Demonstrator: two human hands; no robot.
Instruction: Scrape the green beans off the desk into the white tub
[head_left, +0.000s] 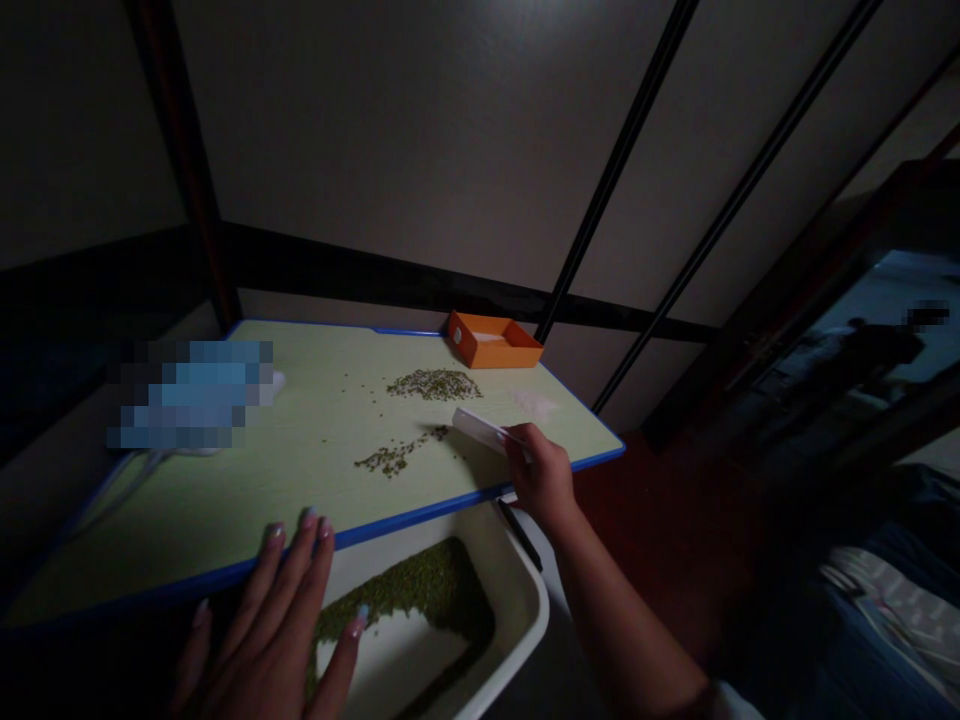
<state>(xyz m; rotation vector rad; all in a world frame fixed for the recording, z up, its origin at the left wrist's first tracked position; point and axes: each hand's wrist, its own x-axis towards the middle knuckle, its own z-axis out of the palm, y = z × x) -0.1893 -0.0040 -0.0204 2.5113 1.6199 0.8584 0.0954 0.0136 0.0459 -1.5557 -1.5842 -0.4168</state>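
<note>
My right hand (541, 478) grips a flat white strip (477, 428) and holds it slanting over the pale green tabletop (315, 380). Just left of the strip lies a thin scatter of small greenish grains (391, 458). A larger heap of similar grains (435, 383) spreads further back. Fingers apart, my left hand (277, 620) is at the table's front edge, beside and partly over a white tub (536, 600). Green grains (442, 580) cover part of the tub's floor, and its white bottom shows near my thumb. My left hand hides the tub's left side.
An orange open box (499, 352) stands at the table's back right. A blurred-out blue and white object (202, 390) with a cable is on the left. Panelled wall (420, 150) rises behind. A dark figure (877, 345) appears at far right, above fabric (885, 600).
</note>
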